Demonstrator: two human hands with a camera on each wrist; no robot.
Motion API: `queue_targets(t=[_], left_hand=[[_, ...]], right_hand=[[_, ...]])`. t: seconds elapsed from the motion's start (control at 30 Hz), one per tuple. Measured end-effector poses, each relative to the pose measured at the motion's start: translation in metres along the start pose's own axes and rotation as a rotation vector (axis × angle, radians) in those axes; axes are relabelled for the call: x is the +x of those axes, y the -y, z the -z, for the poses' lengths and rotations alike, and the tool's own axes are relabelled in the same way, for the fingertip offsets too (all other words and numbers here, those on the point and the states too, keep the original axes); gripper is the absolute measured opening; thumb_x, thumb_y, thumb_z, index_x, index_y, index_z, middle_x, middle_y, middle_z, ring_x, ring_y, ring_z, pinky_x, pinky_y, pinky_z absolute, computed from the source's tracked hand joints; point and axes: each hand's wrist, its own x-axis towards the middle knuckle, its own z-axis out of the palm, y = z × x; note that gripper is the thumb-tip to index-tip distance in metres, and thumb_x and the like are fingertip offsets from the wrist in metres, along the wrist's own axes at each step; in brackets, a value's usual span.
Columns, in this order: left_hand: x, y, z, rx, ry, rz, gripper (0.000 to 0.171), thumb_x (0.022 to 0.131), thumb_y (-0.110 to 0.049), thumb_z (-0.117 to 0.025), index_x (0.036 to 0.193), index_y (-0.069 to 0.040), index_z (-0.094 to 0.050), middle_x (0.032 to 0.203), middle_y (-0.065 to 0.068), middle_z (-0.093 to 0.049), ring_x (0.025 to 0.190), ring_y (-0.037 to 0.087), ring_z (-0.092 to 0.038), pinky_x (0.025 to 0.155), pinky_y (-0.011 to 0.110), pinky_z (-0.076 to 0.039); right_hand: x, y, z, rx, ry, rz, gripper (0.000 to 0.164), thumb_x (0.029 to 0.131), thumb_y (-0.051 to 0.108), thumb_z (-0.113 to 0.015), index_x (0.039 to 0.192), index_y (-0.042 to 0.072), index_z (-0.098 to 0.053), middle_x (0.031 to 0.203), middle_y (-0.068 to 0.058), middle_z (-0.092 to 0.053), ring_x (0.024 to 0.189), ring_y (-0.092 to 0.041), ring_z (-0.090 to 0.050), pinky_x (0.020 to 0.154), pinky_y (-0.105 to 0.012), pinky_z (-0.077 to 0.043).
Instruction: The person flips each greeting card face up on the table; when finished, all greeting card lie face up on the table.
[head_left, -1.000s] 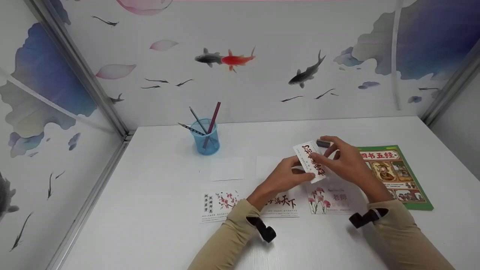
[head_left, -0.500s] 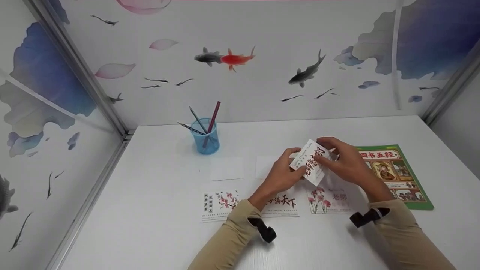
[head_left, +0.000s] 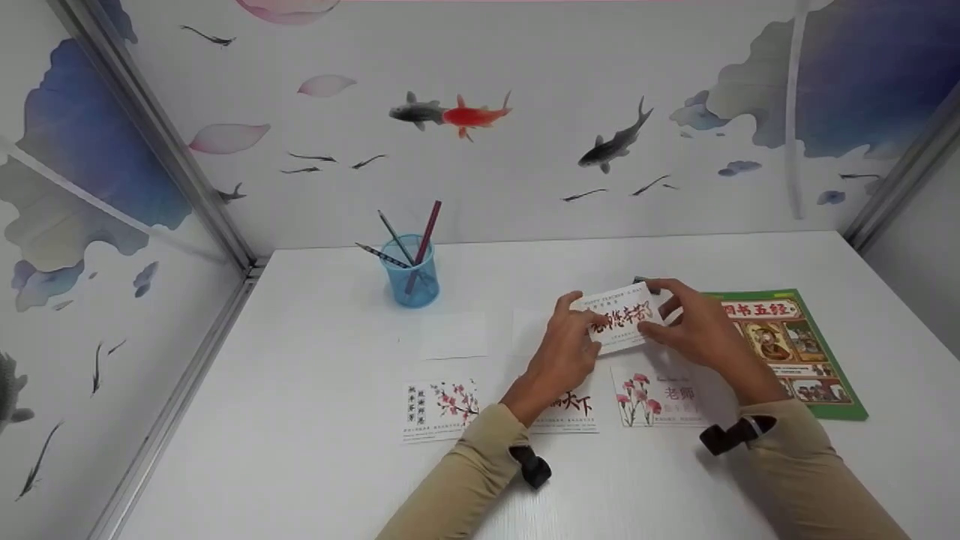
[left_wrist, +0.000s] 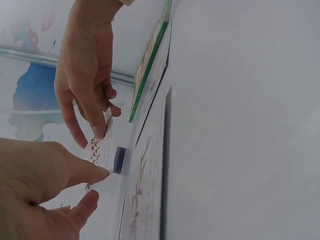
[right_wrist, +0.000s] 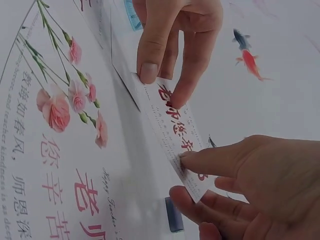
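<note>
Currently left hand (head_left: 556,358) and right hand (head_left: 703,331), half-curled, pinch a white red-lettered paper card (head_left: 621,322), not yet down; three white printed cards (head_left: 656,401) already flat, five-to-eight o'clock of it.

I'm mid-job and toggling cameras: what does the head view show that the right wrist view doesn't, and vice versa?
Only head: the green-bordered book, the pencils and the plum-blossom card.

Only right wrist: readable small print on the carnation card, and the broad face of the dark block; head shows just a bit of that block by the right hand.

Both: the red-lettered card pinched by right hand and left hand, the carnations, the wall's black-and-red fish, and the blue cup, only partly in right wrist.
</note>
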Motion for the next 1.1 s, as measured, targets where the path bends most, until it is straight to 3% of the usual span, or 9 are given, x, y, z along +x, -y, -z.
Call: queue_targets(t=[0.17,0.33,0.47,0.57,0.77,0.97,1.1], left_hand=[[-0.005,0.0,0.001,0.092,0.124,0.012,0.034,0.107,-0.011,-0.067,0.141,-0.006,-0.07,0.174,0.015,-0.035,0.156,0.027,-0.046,0.128,0.034,-0.041],[-0.006,0.0,-0.001,0.287,0.225,-0.095,0.034,0.109,-0.028,-0.066,0.138,-0.013,-0.073,0.157,0.004,-0.062,0.154,0.022,-0.049,0.131,0.033,-0.035],[-0.007,0.0,-0.002,0.391,0.266,-0.151,0.035,0.11,-0.036,-0.063,0.138,-0.017,-0.074,0.15,-0.002,-0.068,0.151,0.02,-0.052,0.129,0.033,-0.037],[-0.008,0.0,0.001,0.391,0.279,-0.153,0.037,0.111,-0.038,-0.062,0.14,-0.018,-0.074,0.15,-0.003,-0.068,0.151,0.019,-0.051,0.129,0.032,-0.038],[-0.014,0.008,0.019,0.282,0.276,-0.114,0.039,0.111,-0.035,-0.062,0.145,-0.016,-0.07,0.156,0.004,-0.064,0.152,0.025,-0.05,0.128,0.037,-0.039],[-0.024,0.032,0.05,0.236,0.189,-0.053,0.04,0.109,-0.029,-0.066,0.145,-0.012,-0.068,0.154,0.009,-0.064,0.15,0.031,-0.051,0.127,0.043,-0.041],[-0.033,0.048,0.07,0.219,0.128,0.004,0.04,0.108,-0.027,-0.068,0.145,-0.01,-0.067,0.15,0.008,-0.067,0.144,0.03,-0.055,0.124,0.043,-0.044]], right_hand=[[0.0,-0.004,0.002,-0.063,0.07,-0.07,0.081,0.097,0.029,-0.081,0.165,0.009,-0.041,0.118,-0.027,-0.07,0.083,-0.027,-0.069,0.066,-0.033,-0.051],[-0.002,-0.011,0.004,-0.116,0.152,-0.14,0.073,0.099,0.037,-0.079,0.159,0.007,-0.049,0.126,-0.029,-0.071,0.101,-0.037,-0.072,0.078,-0.044,-0.057],[-0.003,-0.011,0.004,-0.144,0.175,-0.151,0.064,0.1,0.038,-0.077,0.152,0.006,-0.058,0.126,-0.028,-0.071,0.103,-0.038,-0.071,0.079,-0.045,-0.056],[-0.002,-0.011,0.003,-0.164,0.18,-0.138,0.061,0.1,0.038,-0.077,0.148,0.005,-0.061,0.123,-0.028,-0.071,0.1,-0.037,-0.07,0.076,-0.043,-0.054],[-0.001,-0.011,0.001,-0.169,0.157,-0.12,0.059,0.101,0.038,-0.075,0.148,0.005,-0.062,0.123,-0.028,-0.069,0.101,-0.038,-0.069,0.076,-0.044,-0.054],[0.001,0.004,-0.017,-0.076,0.057,-0.005,0.049,0.104,0.032,-0.073,0.143,0.003,-0.066,0.115,-0.021,-0.073,0.093,-0.029,-0.068,0.071,-0.034,-0.05],[0.006,0.025,-0.035,-0.009,0.089,0.087,0.044,0.104,0.024,-0.073,0.142,0.003,-0.067,0.124,-0.02,-0.075,0.098,-0.027,-0.068,0.075,-0.033,-0.051]])
